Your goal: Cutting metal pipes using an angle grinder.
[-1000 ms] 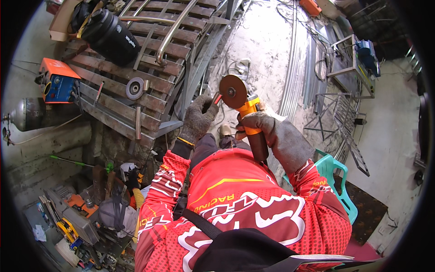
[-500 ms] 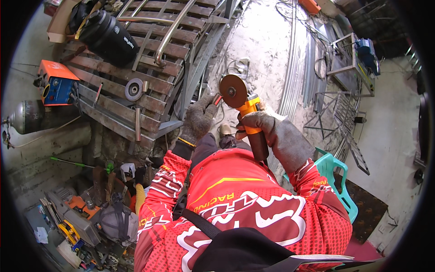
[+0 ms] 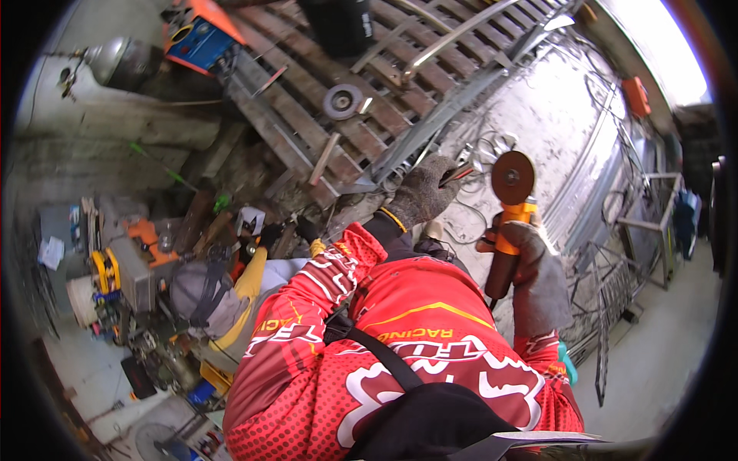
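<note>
My right hand (image 3: pixel 532 257), in a grey work glove, is wrapped round the body of a yellow and black angle grinder (image 3: pixel 503 265). A brown cutting disc (image 3: pixel 513 177) is fitted at the grinder's upper end, its flat face turned up to me; whether it spins I cannot tell. My left hand (image 3: pixel 427 192), gloved in grey too, is closed on a short metal piece (image 3: pixel 461 172) that juts from its fingers toward the disc. A gap separates this piece from the disc. Both hands are in front of my red jersey, beside the bench corner.
A slatted metal bench (image 3: pixel 300 115) bears a loose grinding wheel (image 3: pixel 343 101). Beyond its left end are an orange and blue welding machine (image 3: pixel 204 38) and a gas cylinder (image 3: pixel 127 63). Another person (image 3: pixel 204 292) crouches at left among tools. Metal lengths (image 3: pixel 584 188) and frames lie right.
The view has swung left, so the bench and both hands appear farther right. The grinder has moved away from my left hand, widening the gap. More of the other person shows.
</note>
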Motion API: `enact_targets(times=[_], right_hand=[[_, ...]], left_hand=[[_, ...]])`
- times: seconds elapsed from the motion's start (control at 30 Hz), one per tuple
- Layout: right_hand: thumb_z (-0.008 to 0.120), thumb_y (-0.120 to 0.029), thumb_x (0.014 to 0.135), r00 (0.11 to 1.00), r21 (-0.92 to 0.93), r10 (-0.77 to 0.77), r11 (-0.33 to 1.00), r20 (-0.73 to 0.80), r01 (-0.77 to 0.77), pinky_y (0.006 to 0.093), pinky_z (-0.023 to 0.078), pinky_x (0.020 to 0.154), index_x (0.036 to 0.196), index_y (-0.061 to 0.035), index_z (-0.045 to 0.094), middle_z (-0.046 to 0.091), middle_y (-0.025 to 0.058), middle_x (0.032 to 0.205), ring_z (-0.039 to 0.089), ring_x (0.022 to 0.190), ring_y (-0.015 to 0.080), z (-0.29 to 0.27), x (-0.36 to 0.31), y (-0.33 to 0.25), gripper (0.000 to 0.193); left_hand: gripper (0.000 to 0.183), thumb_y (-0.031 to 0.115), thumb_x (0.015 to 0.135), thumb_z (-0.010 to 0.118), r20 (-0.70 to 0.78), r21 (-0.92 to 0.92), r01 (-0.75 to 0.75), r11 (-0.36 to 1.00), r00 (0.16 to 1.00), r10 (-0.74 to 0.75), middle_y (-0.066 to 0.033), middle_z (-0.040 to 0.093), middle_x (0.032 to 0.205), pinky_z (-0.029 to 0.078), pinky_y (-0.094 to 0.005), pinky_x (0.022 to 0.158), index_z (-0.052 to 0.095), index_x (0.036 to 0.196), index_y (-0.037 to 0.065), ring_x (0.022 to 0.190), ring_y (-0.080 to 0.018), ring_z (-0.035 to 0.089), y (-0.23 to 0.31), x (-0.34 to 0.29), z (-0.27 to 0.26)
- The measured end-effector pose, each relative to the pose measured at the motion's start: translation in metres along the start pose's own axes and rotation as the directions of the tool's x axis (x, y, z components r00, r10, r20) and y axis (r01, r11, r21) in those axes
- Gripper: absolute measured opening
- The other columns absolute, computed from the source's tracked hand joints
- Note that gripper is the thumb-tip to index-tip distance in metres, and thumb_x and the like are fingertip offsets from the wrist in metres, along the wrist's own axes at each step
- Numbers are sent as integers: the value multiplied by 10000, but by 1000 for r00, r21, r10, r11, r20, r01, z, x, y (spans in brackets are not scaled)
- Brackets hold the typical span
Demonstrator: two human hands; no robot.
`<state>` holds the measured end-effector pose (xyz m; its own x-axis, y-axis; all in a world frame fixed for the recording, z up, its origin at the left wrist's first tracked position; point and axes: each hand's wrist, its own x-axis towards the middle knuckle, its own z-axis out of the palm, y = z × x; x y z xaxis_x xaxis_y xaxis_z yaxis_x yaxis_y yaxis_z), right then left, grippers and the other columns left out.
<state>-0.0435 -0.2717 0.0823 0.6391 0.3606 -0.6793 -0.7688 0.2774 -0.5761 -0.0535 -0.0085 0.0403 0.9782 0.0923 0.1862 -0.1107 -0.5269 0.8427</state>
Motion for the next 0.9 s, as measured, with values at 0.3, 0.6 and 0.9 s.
enact_targets(times=[0.3,0.6,0.9], right_hand=[[753,-71,782,978,27,-208,978,26,207,507,658,693,1334,-80,516,619,107,951,675,800,290,10,-7,-13,600],[748,-70,780,984,-6,-175,984,17,175,510,656,701,1332,-68,517,618,107,945,673,798,287,27,-8,-12,598],[783,-90,770,984,33,-180,983,0,180,506,665,691,1308,-58,519,620,113,948,684,799,285,28,-6,-10,601]], left_hand=[[296,226,905,721,-399,437,295,850,910,-111,-204,688,1102,546,-467,903,693,1152,65,1052,-398,667,-93,-29,-201],[353,209,843,756,-357,600,389,700,912,-201,-210,669,1160,516,-482,972,701,1159,59,1121,-409,634,-159,-37,-228],[337,329,899,710,-303,798,407,443,908,-288,-188,703,1023,527,-539,843,649,1142,103,973,-406,682,-87,-46,-173]])
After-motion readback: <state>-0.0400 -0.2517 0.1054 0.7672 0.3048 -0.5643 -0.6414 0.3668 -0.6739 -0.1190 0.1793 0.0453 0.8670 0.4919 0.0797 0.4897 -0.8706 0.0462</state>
